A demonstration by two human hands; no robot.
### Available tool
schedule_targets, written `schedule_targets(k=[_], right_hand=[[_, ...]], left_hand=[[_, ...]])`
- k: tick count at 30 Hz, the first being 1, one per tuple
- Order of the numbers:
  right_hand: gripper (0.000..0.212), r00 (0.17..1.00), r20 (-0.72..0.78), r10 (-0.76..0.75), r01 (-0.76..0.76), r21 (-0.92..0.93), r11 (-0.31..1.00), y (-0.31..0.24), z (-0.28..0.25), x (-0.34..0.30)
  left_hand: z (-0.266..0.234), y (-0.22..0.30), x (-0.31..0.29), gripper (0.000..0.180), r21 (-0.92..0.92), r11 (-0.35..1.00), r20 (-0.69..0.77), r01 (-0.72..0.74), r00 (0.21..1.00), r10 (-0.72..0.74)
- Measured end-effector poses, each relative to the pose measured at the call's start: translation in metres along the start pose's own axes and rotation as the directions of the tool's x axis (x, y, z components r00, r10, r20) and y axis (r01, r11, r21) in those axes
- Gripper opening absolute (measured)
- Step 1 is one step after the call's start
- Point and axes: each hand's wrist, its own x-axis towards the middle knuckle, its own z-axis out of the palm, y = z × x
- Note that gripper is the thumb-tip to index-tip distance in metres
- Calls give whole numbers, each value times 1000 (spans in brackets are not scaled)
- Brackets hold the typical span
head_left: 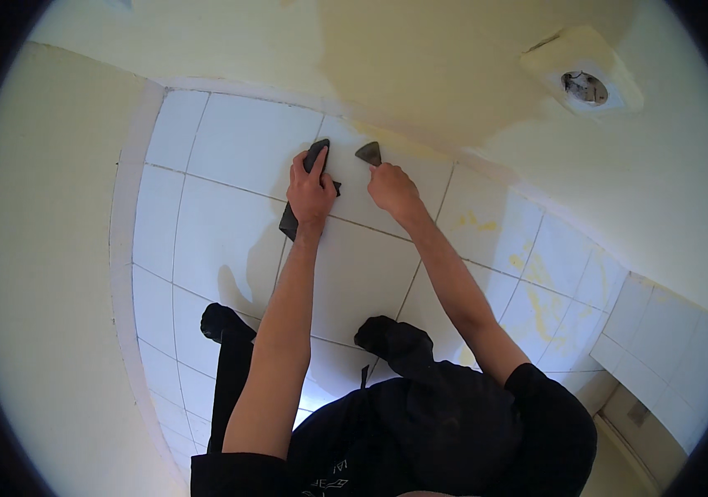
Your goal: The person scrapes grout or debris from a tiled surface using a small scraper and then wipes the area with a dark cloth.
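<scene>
My left hand (310, 195) presses a bunched black cloth (288, 224) onto a white floor tile, its fingers bent over the fabric. One end of the cloth pokes out past my fingertips and another hangs out beneath my wrist. To the right of it, my right hand (393, 189) is closed around a small putty knife (369, 153). The knife's fan-shaped grey blade points up toward the wall's foot, while its handle is mostly hidden in my fist. I cannot tell whether the blade touches the tile. A yellowish stain (395, 142) runs along the tile edge near the blade.
White floor tiles (234, 207) meet a cream wall (453, 74) ahead and another wall (64, 207) at left. Yellow smears (546, 302) mark the tiles on the right. A round wall opening (584, 87) sits upper right. My black-socked feet (223, 321) rest below my hands.
</scene>
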Motion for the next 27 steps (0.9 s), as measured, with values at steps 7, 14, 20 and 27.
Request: schedule_targets(k=[7,14,20,27], right_hand=[[40,992,122,-42,56,-117,992,22,-7,-30],[50,937,340,-81,81,13,997,51,-62,-100],[52,896,426,-125,118,44,992,60,-97,-138],[43,896,353,-268,182,258,949,53,-128,-164]], left_hand=[[0,2,4,64,-8,997,57,81,995,-81],[24,45,14,63,82,975,10,208,978,-210],[48,95,-24,63,-176,969,460,-175,855,238],[31,91,-104,58,-578,770,657,-271,406,635]])
